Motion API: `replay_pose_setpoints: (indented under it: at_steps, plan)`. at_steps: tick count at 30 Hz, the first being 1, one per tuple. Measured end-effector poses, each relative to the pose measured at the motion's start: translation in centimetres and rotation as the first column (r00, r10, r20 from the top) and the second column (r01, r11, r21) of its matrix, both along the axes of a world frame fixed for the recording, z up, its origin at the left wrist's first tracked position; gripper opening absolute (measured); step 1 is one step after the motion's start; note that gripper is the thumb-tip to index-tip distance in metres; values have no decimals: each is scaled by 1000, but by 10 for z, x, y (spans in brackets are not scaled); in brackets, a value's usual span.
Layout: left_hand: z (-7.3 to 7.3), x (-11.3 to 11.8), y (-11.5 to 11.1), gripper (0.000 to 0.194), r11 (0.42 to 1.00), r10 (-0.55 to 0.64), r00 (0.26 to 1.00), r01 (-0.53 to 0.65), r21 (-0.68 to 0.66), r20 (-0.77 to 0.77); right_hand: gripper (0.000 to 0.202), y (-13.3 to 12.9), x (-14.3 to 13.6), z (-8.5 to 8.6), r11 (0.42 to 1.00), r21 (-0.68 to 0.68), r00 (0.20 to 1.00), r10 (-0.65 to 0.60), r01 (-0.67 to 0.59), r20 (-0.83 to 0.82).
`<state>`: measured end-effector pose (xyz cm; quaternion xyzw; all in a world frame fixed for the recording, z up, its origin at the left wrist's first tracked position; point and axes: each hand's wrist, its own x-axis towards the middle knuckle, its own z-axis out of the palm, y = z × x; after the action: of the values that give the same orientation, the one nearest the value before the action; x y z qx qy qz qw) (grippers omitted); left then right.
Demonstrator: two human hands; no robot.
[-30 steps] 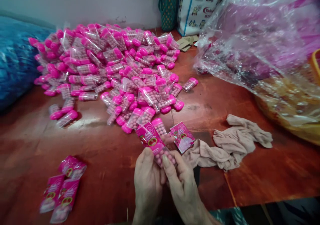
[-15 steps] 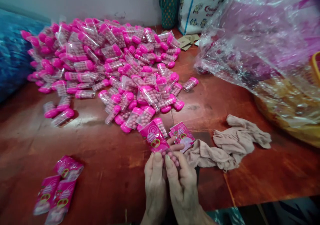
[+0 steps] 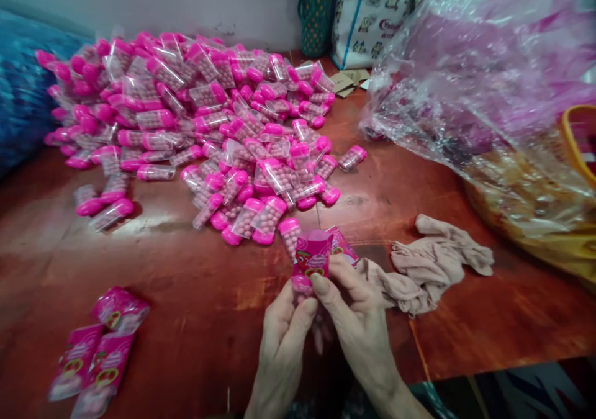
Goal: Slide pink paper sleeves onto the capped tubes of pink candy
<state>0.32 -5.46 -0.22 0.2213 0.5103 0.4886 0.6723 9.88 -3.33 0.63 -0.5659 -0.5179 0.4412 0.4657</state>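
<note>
A pink printed plastic sleeve [image 3: 311, 254] stands upright between my hands, fitted around a small clear container of pink balls [image 3: 302, 287]. My left hand [image 3: 282, 335] grips the container's lower part, thumb in front. With thumb and fingers, my right hand [image 3: 356, 316] pinches the sleeve from the right side. Just behind them lies another flat pink sleeve [image 3: 343, 245], partly covered by the right fingers. A pink-capped container [image 3: 289, 233] rests beyond the held one. At the lower left lie three sleeved containers [image 3: 107, 366].
A large heap of pink-capped containers [image 3: 186, 108] covers the back left. A crumpled beige cloth [image 3: 433, 257] lies to the right. Behind it are a clear plastic bag [image 3: 465, 84] and a yellow basket [image 3: 570, 139]. A blue sack [image 3: 23, 90] borders the left.
The sleeve has gone from leaning left to upright, sitting lower around the container. My right hand has shifted from the container's lower end up to the sleeve. The camera view has moved slightly.
</note>
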Motion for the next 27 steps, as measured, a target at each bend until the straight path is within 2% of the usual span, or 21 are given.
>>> replay_pose_setpoints:
  at_steps: [5, 8, 11, 14, 16, 18, 22, 27]
  plan:
    - [-1, 5, -3, 16, 1000, 15, 998, -16, -18, -58, 14, -10, -6, -10, 996, -15, 995, -92, 92, -43]
    - [-4, 3, -1, 17, 998, -48, 997, 46, -35, -63, 17, -15, -3, -18, 983, -168, 982, -101, 73, -161]
    - [-3, 2, 4, 17, 990, -137, 985, 134, -35, -100, 16, -13, 4, -19, 952, -306, 915, -123, -1, -383]
    - [0, 2, 7, 14, 968, -252, 954, 248, -43, -165, 19, -6, 10, -14, 938, -344, 829, -151, -52, -538]
    - [1, 3, 4, 10, 953, -303, 938, 298, -55, -170, 19, -2, 12, -11, 929, -368, 816, -189, -31, -547]
    - [-1, 5, 0, 10, 954, -299, 946, 295, -52, -126, 18, 0, 13, -10, 921, -390, 822, -230, 11, -521]
    - [-4, 13, -8, 21, 982, -184, 983, 183, -35, -28, 22, 2, 11, -10, 910, -407, 849, -273, 75, -453]
    - [-1, 22, -15, 20, 995, -101, 995, 101, -17, -7, 28, -2, 4, -8, 882, -459, 889, -289, 103, -355]
